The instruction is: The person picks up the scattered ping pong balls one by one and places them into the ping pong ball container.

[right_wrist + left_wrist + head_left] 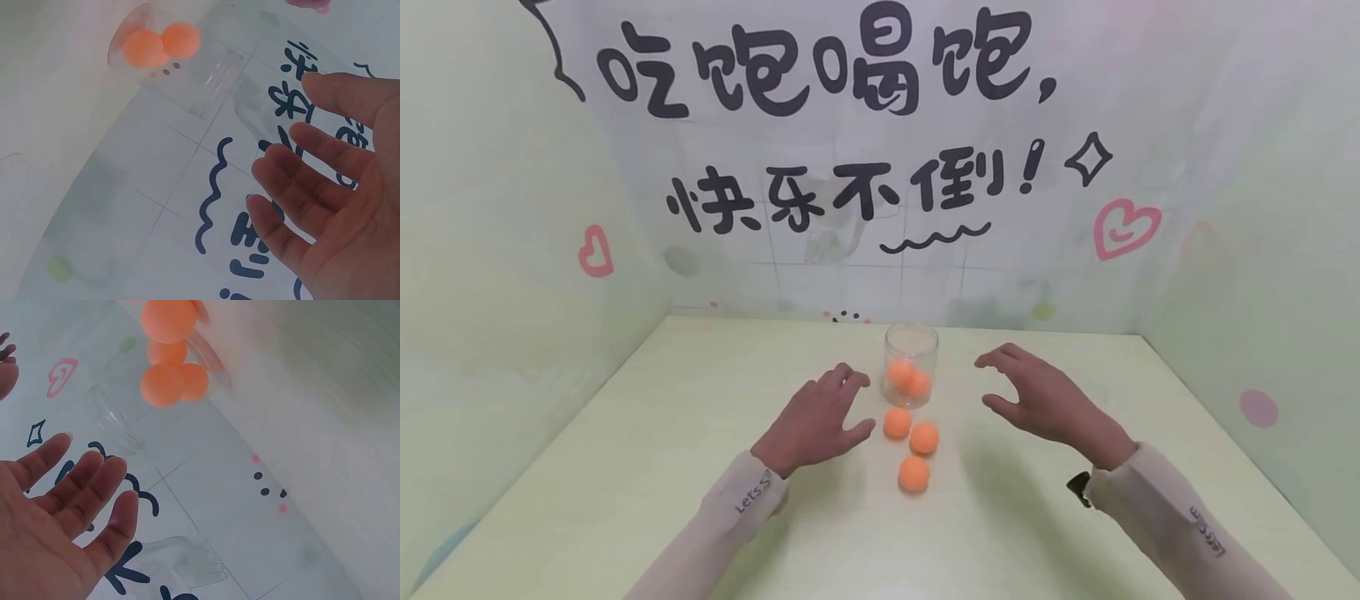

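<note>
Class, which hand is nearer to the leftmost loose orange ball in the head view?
Left. The left hand is just left of the leftmost loose ball, a small gap showing between them; the right hand is to its right, across a wider gap.

The jar (913, 350) looks glossy, the balls (913, 474) matt.
</note>
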### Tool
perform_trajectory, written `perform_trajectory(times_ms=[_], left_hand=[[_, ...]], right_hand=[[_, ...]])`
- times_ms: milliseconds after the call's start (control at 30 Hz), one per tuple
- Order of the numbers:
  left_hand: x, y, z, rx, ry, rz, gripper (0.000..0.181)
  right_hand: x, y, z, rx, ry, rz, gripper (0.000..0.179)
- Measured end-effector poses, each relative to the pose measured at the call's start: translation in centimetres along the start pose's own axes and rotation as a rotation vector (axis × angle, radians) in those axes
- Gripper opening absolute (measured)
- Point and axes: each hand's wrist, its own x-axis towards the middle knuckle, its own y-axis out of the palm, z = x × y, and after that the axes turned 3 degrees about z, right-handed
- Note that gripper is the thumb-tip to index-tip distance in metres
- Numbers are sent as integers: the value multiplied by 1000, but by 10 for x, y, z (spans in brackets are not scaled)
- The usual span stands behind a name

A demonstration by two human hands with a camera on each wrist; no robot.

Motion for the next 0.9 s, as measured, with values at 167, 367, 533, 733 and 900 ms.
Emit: perform_trajectory(times_ms=[167,367,533,733,900], left_hand=[[4,5,-10,-80,55,20,45],[6,23,-28,-139,192,67,43],[5,40,-43,-150,266,122,36],[4,50,-56,-116,326,211,31],[5,53,-61,-88,323,281,28]], right_hand=[[-2,0,-1,0,7,-1,37],[-3,0,0,1,8,-4,36],[-4,2,2,6,8,-9,35],[-5,5,4,10,5,-3,34],[-4,5,5,-2,7,-5,34]])
